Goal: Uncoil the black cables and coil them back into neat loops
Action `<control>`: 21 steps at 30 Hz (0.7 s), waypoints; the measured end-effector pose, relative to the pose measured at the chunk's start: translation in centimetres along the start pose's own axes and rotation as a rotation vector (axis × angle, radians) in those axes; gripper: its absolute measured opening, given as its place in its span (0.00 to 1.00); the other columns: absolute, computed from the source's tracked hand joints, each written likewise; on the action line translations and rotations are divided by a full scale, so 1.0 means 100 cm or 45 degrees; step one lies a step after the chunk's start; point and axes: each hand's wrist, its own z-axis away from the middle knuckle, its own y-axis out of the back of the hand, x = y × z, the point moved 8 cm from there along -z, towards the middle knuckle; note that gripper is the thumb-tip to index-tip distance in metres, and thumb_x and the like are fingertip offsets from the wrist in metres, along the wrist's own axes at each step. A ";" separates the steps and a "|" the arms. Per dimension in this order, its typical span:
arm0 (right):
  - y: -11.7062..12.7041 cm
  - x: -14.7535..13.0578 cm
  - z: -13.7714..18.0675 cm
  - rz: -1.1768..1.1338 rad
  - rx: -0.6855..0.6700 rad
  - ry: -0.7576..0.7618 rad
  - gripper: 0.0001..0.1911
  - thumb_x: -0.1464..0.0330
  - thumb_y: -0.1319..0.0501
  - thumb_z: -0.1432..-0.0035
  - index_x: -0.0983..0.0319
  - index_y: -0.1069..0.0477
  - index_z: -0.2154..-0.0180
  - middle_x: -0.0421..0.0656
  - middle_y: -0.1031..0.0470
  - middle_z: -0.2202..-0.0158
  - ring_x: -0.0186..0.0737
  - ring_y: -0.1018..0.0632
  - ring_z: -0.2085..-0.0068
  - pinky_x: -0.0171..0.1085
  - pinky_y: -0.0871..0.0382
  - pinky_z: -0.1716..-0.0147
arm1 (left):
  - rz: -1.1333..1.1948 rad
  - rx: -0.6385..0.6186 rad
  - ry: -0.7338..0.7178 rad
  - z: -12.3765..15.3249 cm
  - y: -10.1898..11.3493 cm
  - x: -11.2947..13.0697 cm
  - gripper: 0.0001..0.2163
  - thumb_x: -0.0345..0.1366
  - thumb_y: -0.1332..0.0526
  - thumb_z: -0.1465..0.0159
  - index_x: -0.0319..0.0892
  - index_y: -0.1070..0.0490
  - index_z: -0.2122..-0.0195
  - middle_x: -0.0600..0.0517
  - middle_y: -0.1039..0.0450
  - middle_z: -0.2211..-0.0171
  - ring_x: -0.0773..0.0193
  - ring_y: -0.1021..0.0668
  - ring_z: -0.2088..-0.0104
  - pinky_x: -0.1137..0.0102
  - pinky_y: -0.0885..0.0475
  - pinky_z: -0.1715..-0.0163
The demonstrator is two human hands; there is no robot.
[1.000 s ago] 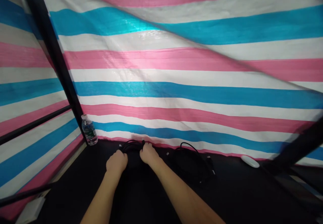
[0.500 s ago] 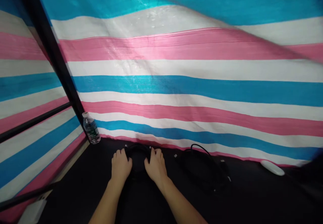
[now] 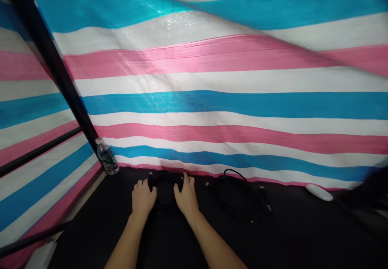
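Note:
A coiled black cable with small light metal ends lies on the black tabletop, in front of the striped sheet. My left hand is closed round the left side of the coil, its thumb on the inner side. On the right side, my right hand has the coil between its thumb and fingers, with the index finger fairly straight. The lower part of the coil blends into the dark surface. To the right of my right hand lies a second, looser black cable coil with several light connector ends.
A clear water bottle stands at the back left corner by a black metal post. A white rounded device lies at the back right. A striped plastic sheet hangs behind. A pale box shows at lower left.
The fingers of my right hand have straightened somewhat at the coil's right side. My left hand keeps its hold. The whole view has shifted and tilted slightly.

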 end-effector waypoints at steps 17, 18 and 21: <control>0.003 -0.011 0.002 -0.004 -0.070 0.062 0.22 0.68 0.42 0.41 0.61 0.25 0.45 0.50 0.34 0.52 0.50 0.24 0.50 0.46 0.30 0.46 | 0.053 -0.027 0.011 -0.004 -0.007 0.004 0.23 0.32 0.44 0.37 0.36 0.33 0.40 0.37 0.28 0.47 0.46 0.26 0.45 0.58 0.32 0.47; 0.003 -0.011 0.002 -0.005 -0.071 0.065 0.22 0.67 0.42 0.40 0.60 0.25 0.45 0.50 0.33 0.52 0.50 0.24 0.50 0.46 0.30 0.46 | 0.052 -0.010 0.023 -0.002 -0.004 0.005 0.25 0.32 0.44 0.37 0.33 0.36 0.38 0.35 0.29 0.45 0.45 0.27 0.44 0.57 0.33 0.46; 0.002 -0.011 0.002 -0.019 -0.062 0.062 0.23 0.65 0.42 0.38 0.58 0.27 0.42 0.50 0.33 0.51 0.52 0.24 0.51 0.48 0.30 0.46 | 0.058 0.109 -0.014 0.008 0.017 0.011 0.30 0.34 0.44 0.35 0.30 0.46 0.32 0.31 0.39 0.36 0.41 0.36 0.36 0.52 0.39 0.40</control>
